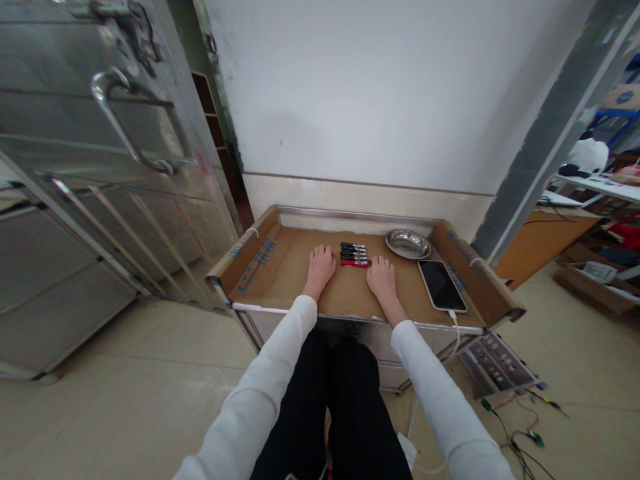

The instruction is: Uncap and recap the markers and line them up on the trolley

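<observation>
Resting palm-down on the cardboard-lined cart top (pixel 280 273), L hand (pixel 321 265) sits just L of the markers, apart from them, fingers bent & slightly apart. R hand (pixel 382 277) is on the opp. side, also palm-down, fingertips at the R end of the red marker (pixel 353 263); can't tell if they pinch it or just sit next to it. Blk markers (pixel 353 251) lie flat in a neat stack of rows btwn the hands, parallel, w/ the red one as the row nearest the person; silvery parts face R.

Round metal dish (pixel 409 245) sits at back R, beyond R hand. Phone (pixel 443 285), dark screen up, lies nearer the front R, w/ white cable (pixel 454 323) plugged in & hanging over the front edge. Cardboard sides w/ blue print stand up at L & R.

Both arms are in white sleeves (pixel 260 377); blk trousers (pixel 353 400) show below the cart's front edge. White wall (pixel 370 93) is behind, metal door (pixel 45 113) w/ curved handle (pixel 113 110) at L. On the floor at lower R: dark wires (pixel 515 443), near a dark printed panel (pixel 497 367).
</observation>
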Demonstrator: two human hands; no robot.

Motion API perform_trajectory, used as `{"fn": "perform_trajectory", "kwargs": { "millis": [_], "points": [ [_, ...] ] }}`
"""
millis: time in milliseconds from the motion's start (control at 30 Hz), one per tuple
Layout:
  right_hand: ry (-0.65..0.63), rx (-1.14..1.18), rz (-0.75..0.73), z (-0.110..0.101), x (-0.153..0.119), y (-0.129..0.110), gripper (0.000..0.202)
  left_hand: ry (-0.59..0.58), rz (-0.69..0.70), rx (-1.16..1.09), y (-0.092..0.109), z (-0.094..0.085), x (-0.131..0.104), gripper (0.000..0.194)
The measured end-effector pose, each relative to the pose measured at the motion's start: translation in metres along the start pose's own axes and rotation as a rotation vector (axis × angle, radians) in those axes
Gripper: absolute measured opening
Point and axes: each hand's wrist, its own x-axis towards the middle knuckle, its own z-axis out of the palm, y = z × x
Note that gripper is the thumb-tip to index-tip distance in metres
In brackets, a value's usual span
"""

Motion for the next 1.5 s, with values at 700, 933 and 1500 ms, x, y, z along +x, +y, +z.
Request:
{"fn": "perform_trajectory", "kwargs": {
  "millis": [700,933,1500],
  "points": [
    [-0.004,0.131,-0.184,0.005,0.002,0.0,0.017,-0.116,0.427,-0.35,-0.001,-0.003,0.002,0.017],
    [-0.005,0.13,-0.186,0.003,0.001,0.0,0.018,-0.04,0.39,-0.342,0.0,-0.007,0.0,0.014],
    [0.135,0.157,-0.247,-0.013,0.001,-0.003,0.028,0.042,0.453,-0.418,0.009,-0.003,-0.003,0.019]
  ]
}}
